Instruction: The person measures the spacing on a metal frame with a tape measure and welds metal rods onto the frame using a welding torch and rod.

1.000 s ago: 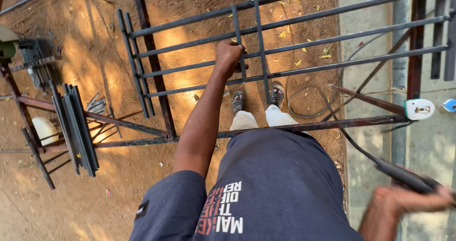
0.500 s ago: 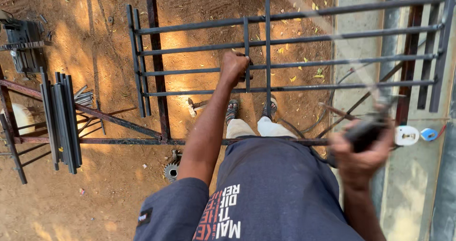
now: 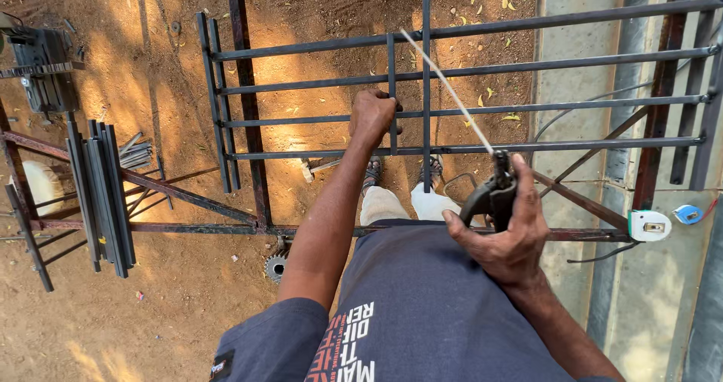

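A dark steel grille frame (image 3: 527,64) of long horizontal bars lies across a rusty metal stand over bare dirt. My left hand (image 3: 373,115) grips a short upright bar (image 3: 392,88) set between the horizontal bars. My right hand (image 3: 503,230) holds a black welding electrode holder (image 3: 489,194) near my waist. A thin pale welding rod (image 3: 448,88) sticks out of the holder and slants up to the left, its tip over the grille near the upright bar.
A white tape measure (image 3: 648,224) and a blue one (image 3: 687,214) rest at the right on the stand. A bundle of dark steel bars (image 3: 98,190) leans at the left. A hammer (image 3: 320,168) and a small gear (image 3: 276,267) lie on the dirt. Concrete paving runs along the right.
My right hand has come in from the right edge and now holds the electrode holder steady with the rod pointed over the grille. My left hand stays on the upright bar.
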A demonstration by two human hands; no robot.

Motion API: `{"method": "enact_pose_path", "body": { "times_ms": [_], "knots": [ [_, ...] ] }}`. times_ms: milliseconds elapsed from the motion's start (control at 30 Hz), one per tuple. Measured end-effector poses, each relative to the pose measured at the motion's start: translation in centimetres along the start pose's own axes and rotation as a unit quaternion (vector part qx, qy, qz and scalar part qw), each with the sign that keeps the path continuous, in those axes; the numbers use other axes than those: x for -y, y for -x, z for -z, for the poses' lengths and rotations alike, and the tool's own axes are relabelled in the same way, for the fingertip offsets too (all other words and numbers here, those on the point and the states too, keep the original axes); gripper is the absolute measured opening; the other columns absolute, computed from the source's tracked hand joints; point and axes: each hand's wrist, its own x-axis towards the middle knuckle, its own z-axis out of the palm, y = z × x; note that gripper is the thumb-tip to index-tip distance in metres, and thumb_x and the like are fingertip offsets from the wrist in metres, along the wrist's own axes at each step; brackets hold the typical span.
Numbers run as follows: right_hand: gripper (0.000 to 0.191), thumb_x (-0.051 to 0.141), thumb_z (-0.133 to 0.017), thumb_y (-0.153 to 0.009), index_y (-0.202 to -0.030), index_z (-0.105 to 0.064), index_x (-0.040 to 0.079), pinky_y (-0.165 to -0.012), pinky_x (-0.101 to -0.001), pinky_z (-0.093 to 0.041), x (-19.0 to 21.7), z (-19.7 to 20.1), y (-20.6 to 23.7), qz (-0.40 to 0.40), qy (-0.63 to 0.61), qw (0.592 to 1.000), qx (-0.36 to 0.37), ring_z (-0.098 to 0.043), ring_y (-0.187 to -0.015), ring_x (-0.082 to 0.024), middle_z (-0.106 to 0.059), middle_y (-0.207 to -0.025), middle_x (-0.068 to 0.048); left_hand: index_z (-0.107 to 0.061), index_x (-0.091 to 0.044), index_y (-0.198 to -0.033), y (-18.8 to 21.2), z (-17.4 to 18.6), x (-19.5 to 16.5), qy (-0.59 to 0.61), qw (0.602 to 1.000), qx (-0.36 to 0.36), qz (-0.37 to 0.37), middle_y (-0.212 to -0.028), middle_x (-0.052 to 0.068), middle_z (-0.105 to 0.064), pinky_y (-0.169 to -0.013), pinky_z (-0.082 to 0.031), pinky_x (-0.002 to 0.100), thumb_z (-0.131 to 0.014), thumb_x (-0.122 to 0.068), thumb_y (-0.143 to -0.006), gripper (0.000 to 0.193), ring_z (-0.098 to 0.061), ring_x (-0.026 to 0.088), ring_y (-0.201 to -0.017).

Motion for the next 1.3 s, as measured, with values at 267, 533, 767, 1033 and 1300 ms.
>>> {"method": "enact_pose_path", "body": {
  "times_ms": [267,533,767,1033,1300],
  "knots": [
    [0.114,0.043,-0.090,-0.071,-0.152,-0.029,-0.009,-0.095,-0.0461,-0.061,1.0,0.1,-0.9,0.039,0.036,0.998,-0.017,-0.066,-0.117,-0.044,-0.056,-0.135,-0.034,-0.076,-0.006,-0.105,0.1,-0.2,0.0,-0.032,0.999,-0.017,0.008,-0.086,0.008,-0.081,-0.043,-0.052,0.025,-0.068,-0.019,-0.092,0.020,-0.074,0.014,-0.054],
    [0.110,0.039,-0.093,-0.071,-0.153,-0.037,-0.006,-0.074,-0.0407,-0.062,1.6,0.1,-1.1,-0.027,-0.001,1.000,0.013,-0.070,-0.091,-0.029,-0.062,-0.109,-0.019,-0.075,-0.005,-0.106,-0.2,0.0,0.5,-0.023,1.000,-0.013,-0.006,-0.088,0.007,-0.081,-0.048,-0.055,0.025,-0.067,-0.015,-0.092,0.019,-0.074,0.014,-0.053],
    [0.109,0.036,-0.092,-0.071,-0.155,-0.036,-0.006,-0.072,-0.0383,-0.062,1.3,0.0,-0.8,-0.045,0.011,0.998,0.033,-0.071,-0.089,-0.027,-0.063,-0.108,-0.019,-0.076,-0.004,-0.105,-0.1,0.3,0.3,-0.029,1.000,-0.002,0.001,-0.087,0.007,-0.081,-0.050,-0.056,0.026,-0.066,-0.015,-0.091,0.020,-0.073,0.014,-0.053],
    [0.110,0.042,-0.090,-0.074,-0.156,-0.033,-0.005,-0.070,-0.0390,-0.064,0.5,-0.5,-0.3,-0.011,-0.004,1.000,0.011,-0.070,-0.092,-0.029,-0.063,-0.109,-0.020,-0.074,-0.003,-0.107,0.9,0.6,-0.2,-0.008,1.000,-0.003,0.000,-0.083,0.006,-0.080,-0.050,-0.056,0.025,-0.067,-0.016,-0.091,0.023,-0.072,0.013,-0.052],
    [0.113,0.039,-0.092,-0.070,-0.157,-0.032,-0.004,-0.066,-0.0384,-0.062,1.0,-0.3,-0.3,-0.048,0.021,0.998,0.039,-0.071,-0.085,-0.028,-0.063,-0.101,-0.019,-0.075,0.000,-0.107,0.6,0.6,0.1,0.000,1.000,-0.003,-0.008,-0.083,0.012,-0.080,-0.049,-0.057,0.027,-0.067,-0.013,-0.091,0.023,-0.072,0.015,-0.052]
  ]
}}
